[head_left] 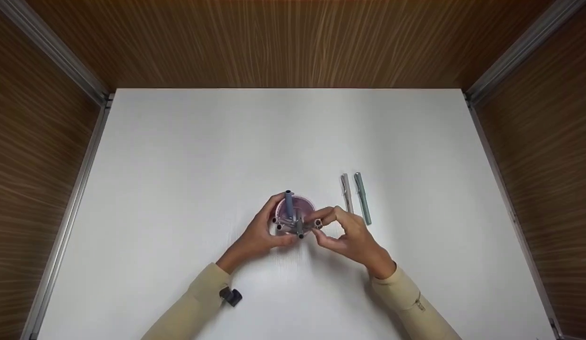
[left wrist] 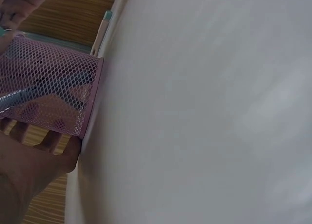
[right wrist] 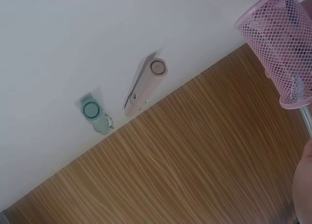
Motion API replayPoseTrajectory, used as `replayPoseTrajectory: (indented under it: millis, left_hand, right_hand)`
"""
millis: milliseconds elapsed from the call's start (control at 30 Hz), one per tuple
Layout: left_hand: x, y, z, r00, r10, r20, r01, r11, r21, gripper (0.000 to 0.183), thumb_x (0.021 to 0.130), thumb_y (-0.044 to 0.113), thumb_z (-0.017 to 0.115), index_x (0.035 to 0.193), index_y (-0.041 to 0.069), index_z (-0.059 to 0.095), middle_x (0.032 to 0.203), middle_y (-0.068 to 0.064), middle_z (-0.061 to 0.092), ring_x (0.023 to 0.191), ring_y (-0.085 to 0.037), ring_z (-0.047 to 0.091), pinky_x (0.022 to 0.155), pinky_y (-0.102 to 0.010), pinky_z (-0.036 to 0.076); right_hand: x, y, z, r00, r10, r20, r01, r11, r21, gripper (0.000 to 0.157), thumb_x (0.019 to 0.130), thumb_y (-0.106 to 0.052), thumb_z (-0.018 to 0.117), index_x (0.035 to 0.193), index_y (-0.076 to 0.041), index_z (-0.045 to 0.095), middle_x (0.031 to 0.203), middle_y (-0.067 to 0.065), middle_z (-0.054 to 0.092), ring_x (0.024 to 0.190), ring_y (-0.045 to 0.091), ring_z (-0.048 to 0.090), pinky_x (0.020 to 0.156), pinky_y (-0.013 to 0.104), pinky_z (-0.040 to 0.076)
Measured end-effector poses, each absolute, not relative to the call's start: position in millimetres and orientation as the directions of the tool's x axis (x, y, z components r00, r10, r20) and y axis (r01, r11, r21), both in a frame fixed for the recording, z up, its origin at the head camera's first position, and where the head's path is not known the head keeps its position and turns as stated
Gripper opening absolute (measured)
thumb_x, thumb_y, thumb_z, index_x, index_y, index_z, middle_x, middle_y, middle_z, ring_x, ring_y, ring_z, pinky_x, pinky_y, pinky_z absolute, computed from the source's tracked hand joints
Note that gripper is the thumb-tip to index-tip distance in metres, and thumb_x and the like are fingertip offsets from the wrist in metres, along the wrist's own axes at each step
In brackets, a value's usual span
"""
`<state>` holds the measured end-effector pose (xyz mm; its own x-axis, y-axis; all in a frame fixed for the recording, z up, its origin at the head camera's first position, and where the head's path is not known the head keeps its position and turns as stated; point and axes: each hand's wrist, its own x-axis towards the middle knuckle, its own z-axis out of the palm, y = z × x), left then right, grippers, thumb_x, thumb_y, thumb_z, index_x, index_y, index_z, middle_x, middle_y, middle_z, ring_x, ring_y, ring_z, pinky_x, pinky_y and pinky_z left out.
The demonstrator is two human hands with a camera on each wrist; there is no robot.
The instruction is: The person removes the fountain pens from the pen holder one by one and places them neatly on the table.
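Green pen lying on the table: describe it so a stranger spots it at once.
On the white table, find the pink mesh cup. To its right in the head view, the green pen lies beside a pale pink pen. It is farther from the cup, and green where its neighbour is pink.

Bare table (head_left: pixel 255 141) leaves passage to the pink mesh cup (head_left: pixel 306 203) from twelve to one o'clock. A pale pen (head_left: pixel 347 193) and green pen (head_left: pixel 362 198) obstruct two to three, the right hand (head_left: pixel 352 236) four, the left hand (head_left: pixel 259 236) eight to ten. Standing pens (head_left: pixel 289 205) crowd the mouth, leaving a gap at one.
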<state>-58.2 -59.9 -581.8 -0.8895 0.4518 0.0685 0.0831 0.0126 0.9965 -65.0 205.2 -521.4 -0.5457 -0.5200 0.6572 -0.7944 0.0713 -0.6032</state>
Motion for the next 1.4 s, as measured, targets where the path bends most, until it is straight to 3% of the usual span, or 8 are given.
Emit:
replayPoseTrajectory:
  millis: [200, 400, 833, 1067, 1400]
  left_hand:
    - [-58, -58, -584, -0.888, 0.454, 0.078, 0.096, 0.015, 0.995, 0.098, 0.088, 0.005, 0.089, 0.169, 0.013, 0.034, 0.158, -0.006, 0.053, 0.147, -0.024, 0.047, 0.123, -0.047, 0.036]
    - [-58, -56, -584, -0.886, 0.455, 0.082, 0.094, 0.003, 0.996, 0.097, 0.088, 0.007, 0.091, 0.168, 0.015, 0.037, 0.157, -0.006, 0.054, 0.146, -0.025, 0.048, 0.123, -0.048, 0.036]
    - [-58, -52, -581, -0.898, 0.437, 0.043, 0.062, 0.029, 0.998, 0.097, 0.086, -0.002, 0.089, 0.167, 0.003, 0.034, 0.159, -0.017, 0.052, 0.148, -0.034, 0.046, 0.124, -0.053, 0.034]
    - [-59, -53, -579, -0.896, 0.439, 0.072, 0.088, 0.017, 0.996, 0.096, 0.087, 0.005, 0.091, 0.167, 0.011, 0.038, 0.156, -0.008, 0.055, 0.144, -0.027, 0.049, 0.121, -0.050, 0.037]
    - [-58, -53, -584, -0.894, 0.444, 0.067, 0.081, 0.013, 0.997, 0.099, 0.088, 0.013, 0.093, 0.168, 0.016, 0.036, 0.158, -0.006, 0.054, 0.146, -0.025, 0.049, 0.124, -0.045, 0.036]
  right_hand:
    - [-65, 202, -520, -0.549, -0.461, 0.697, -0.795, 0.029, -0.606, 0.020, 0.103, -0.002, 0.072, 0.091, -0.002, 0.056, 0.108, 0.016, 0.078, 0.090, 0.029, 0.077, 0.075, 0.029, 0.059]
    - [-66, 201, -520, -0.558, -0.436, 0.706, -0.776, -0.025, -0.630, 0.018, 0.105, -0.003, 0.073, 0.096, 0.003, 0.059, 0.109, 0.021, 0.075, 0.092, 0.030, 0.074, 0.073, 0.028, 0.058]
    - [-64, 204, -514, -0.582, -0.461, 0.670, -0.721, -0.090, -0.687, 0.005, 0.109, 0.004, 0.060, 0.110, 0.007, 0.056, 0.116, 0.032, 0.064, 0.107, 0.030, 0.067, 0.088, 0.028, 0.059]
    - [-64, 202, -510, -0.606, -0.395, 0.691, -0.721, -0.095, -0.687, 0.012, 0.112, -0.002, 0.059, 0.106, 0.009, 0.058, 0.118, 0.029, 0.065, 0.111, 0.028, 0.067, 0.092, 0.028, 0.058]
    - [-66, 203, -501, -0.613, -0.309, 0.727, -0.726, -0.140, -0.673, 0.016, 0.110, -0.002, 0.062, 0.101, 0.010, 0.057, 0.115, 0.028, 0.067, 0.111, 0.029, 0.070, 0.092, 0.032, 0.059]
